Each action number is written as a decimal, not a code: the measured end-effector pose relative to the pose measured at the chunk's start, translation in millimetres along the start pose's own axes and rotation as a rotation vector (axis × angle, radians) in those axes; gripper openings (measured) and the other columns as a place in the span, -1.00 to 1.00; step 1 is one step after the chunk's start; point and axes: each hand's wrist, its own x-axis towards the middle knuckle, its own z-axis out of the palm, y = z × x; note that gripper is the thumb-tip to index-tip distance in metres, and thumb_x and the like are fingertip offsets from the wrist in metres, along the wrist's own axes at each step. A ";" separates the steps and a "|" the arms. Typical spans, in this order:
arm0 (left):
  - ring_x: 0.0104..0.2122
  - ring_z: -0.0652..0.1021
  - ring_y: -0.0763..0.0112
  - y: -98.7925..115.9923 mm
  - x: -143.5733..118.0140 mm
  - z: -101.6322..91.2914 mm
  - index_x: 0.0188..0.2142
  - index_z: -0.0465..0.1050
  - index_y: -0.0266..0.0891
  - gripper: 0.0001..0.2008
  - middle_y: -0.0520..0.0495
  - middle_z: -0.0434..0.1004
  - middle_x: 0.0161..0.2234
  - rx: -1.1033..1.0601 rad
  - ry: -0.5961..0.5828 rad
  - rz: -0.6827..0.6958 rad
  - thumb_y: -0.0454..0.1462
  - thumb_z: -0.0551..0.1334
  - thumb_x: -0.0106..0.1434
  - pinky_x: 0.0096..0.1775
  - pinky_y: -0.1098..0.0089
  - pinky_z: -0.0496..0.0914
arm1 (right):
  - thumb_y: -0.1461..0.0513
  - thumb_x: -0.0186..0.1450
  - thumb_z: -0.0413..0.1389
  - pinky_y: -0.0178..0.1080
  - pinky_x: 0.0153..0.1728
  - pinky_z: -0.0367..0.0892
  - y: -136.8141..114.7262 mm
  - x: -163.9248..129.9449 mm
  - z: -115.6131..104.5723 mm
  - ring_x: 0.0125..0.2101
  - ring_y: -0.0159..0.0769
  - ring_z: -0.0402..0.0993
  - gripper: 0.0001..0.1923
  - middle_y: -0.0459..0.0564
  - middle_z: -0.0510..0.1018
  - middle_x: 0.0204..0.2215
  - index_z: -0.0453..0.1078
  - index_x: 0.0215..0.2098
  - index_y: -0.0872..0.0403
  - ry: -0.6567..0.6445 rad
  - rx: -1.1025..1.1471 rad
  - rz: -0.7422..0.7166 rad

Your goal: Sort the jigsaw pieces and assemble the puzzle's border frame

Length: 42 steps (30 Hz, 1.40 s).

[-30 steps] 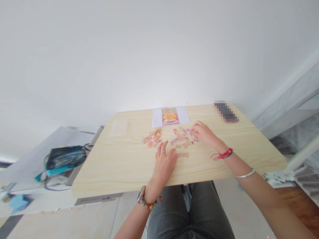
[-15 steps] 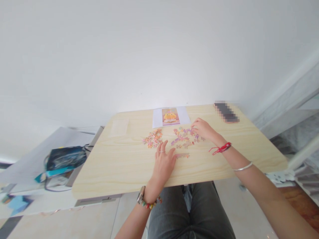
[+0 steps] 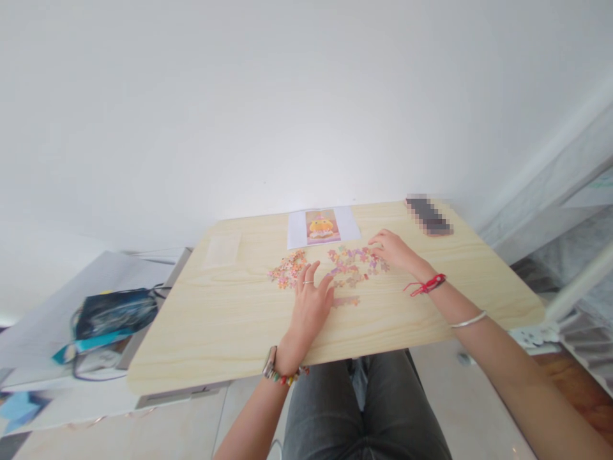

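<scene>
At the centre of the frame, small pastel cardboard puzzle pieces lie scattered on the pale wooden surface; they look light and thin, best pinched by their edges. The right hand fingers them, its grip unclear; the left hand rests flat, released, just beside a pink joined strip, below the printed reference picture.

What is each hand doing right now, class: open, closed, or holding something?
Left hand: open, flat on the table, beside the puzzle pieces.
Right hand: fingers curled at the pieces; whether it grips one cannot be told.
</scene>
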 end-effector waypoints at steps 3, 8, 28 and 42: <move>0.11 0.20 0.02 -1.9 0.4 0.2 -0.19 0.41 -0.20 -0.81 -0.22 0.16 0.05 0.007 0.010 -0.013 -0.37 0.13 0.19 0.05 -0.04 0.25 | 0.33 0.18 0.09 -0.28 -0.21 0.29 -4.9 -1.5 -1.0 -0.29 -0.30 0.39 -0.86 0.01 0.44 -0.35 0.49 -0.33 0.10 -0.006 0.024 -0.034; 0.11 0.21 0.01 -1.7 -0.9 1.5 -0.18 0.41 -0.21 -0.80 -0.23 0.18 0.05 0.014 0.000 -0.025 -0.38 0.13 0.19 0.04 -0.05 0.27 | 0.31 0.21 0.07 -0.27 -0.21 0.30 -20.3 -14.8 -0.4 -0.29 -0.31 0.40 -0.84 0.02 0.42 -0.31 0.49 -0.32 0.08 -0.023 0.103 -0.067; 0.09 0.23 0.05 -5.0 -0.8 5.5 -0.25 0.40 -0.25 -0.83 -0.25 0.19 0.03 0.004 0.021 -0.027 -0.41 0.09 0.20 0.04 -0.03 0.27 | 0.29 0.22 0.05 -0.18 -0.15 0.27 -54.0 -53.7 5.2 -0.22 -0.24 0.37 -0.86 0.03 0.41 -0.26 0.47 -0.34 0.06 0.023 0.077 -0.112; 0.08 0.22 0.04 -4.9 -0.1 4.7 -0.26 0.43 -0.25 -0.82 -0.24 0.17 0.02 -0.025 -0.009 -0.058 -0.41 0.10 0.19 0.05 -0.04 0.25 | 0.29 0.23 -0.02 -0.20 -0.13 0.25 -1.2 -59.6 -4.1 -0.21 -0.22 0.37 -0.81 0.05 0.43 -0.30 0.44 -0.29 0.09 0.050 -0.017 0.134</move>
